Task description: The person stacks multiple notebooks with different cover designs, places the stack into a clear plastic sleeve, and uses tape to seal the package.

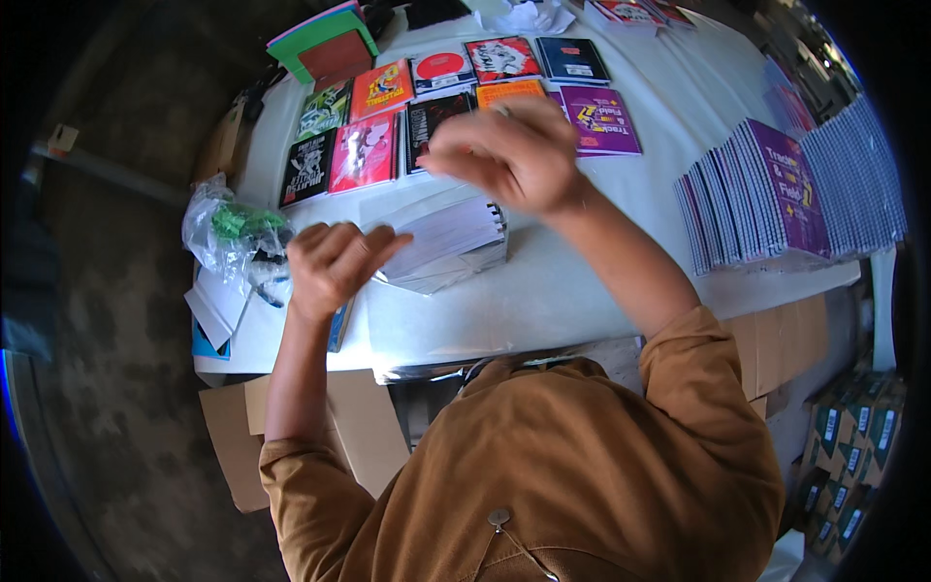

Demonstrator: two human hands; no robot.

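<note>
A block of white-paged notebooks in a clear plastic bag (441, 242) stands on the white-covered table in front of me, its black-edged corner toward the right. At its left side is my left hand (335, 264), fingers curled closed; whether they pinch the plastic is not clear. My right hand (524, 153) is raised above the far right of the block, slightly blurred, with its fingers bent together. What it grips, if anything, I cannot make out. Beyond it lie rows of colourful notebooks, including a pink one (363, 155), a black one (308, 167) and a purple one (599, 120).
A tall stack of purple notebooks (790, 189) stands at the table's right edge. Crumpled clear plastic with green inside (238, 223) lies at the left edge. Green and pink folders (325, 44) stand at the far left. Open cardboard (369, 427) sits below the table's near edge.
</note>
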